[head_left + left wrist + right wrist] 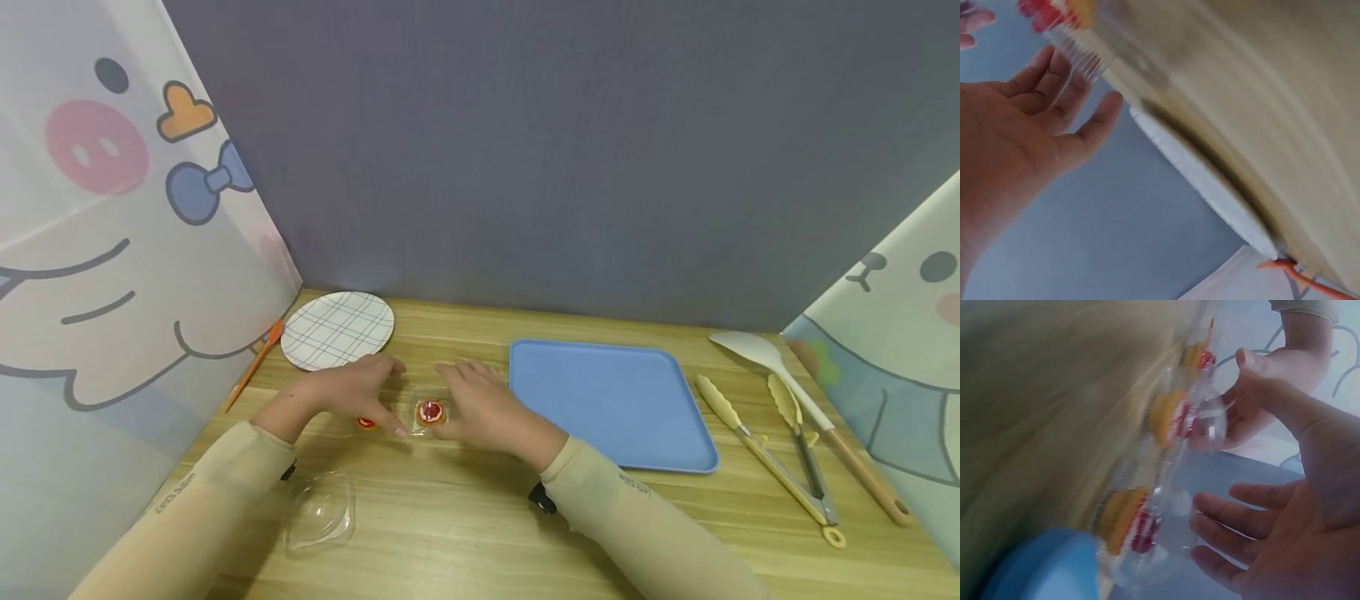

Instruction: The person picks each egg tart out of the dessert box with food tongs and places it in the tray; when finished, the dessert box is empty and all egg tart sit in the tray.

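Small tarts with red topping sit in clear plastic boxes on the table. In the head view one tart [431, 411] lies between the two hands, and another tart [366, 422] is partly covered by the left hand. My left hand [358, 388] is over the left side of the boxes, fingers loosely bent and thumb spread. Beside the right side, my right hand [487, 414] has its fingers relaxed and apart. Three tarts show in the right wrist view, the nearest tart [1124, 520] beside the right fingertips. An empty clear plastic piece [321, 512] lies nearer the body.
A checked plate [337, 329] and an orange utensil [257, 365] lie at the back left. Right of the hands is a blue tray [603, 404]. Farther right lie yellow-tipped tongs [772, 467] and a white ladle-like utensil [810, 404] with a wooden handle.
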Action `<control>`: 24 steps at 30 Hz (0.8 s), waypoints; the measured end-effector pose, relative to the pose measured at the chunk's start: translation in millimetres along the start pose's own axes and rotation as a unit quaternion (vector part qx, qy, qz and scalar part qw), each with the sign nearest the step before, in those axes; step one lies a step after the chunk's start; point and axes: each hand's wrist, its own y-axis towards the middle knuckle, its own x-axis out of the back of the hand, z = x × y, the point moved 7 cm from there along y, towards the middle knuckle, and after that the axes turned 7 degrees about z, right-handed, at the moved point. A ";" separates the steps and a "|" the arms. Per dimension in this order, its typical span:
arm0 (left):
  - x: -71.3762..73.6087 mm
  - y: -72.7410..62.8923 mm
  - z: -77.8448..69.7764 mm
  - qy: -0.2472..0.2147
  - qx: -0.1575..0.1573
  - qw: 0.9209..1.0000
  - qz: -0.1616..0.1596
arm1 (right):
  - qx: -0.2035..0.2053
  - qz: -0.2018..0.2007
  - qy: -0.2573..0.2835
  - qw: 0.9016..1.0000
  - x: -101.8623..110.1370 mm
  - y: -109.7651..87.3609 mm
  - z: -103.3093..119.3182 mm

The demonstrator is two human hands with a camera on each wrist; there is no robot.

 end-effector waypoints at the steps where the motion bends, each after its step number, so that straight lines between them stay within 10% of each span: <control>1: -2.9 2.6 -0.1 -0.001 -0.001 1.000 0.007 | -0.001 0.006 -0.005 1.000 -2.2 1.0 -1.4; 11: -14.9 20.7 -5.0 0.025 -0.043 0.999 0.008 | 0.007 0.024 -0.069 0.997 -17.1 10.7 -2.7; 24: -22.9 24.2 -1.7 0.004 -0.024 1.000 0.019 | 0.018 0.027 -0.057 0.998 -24.9 17.5 -1.3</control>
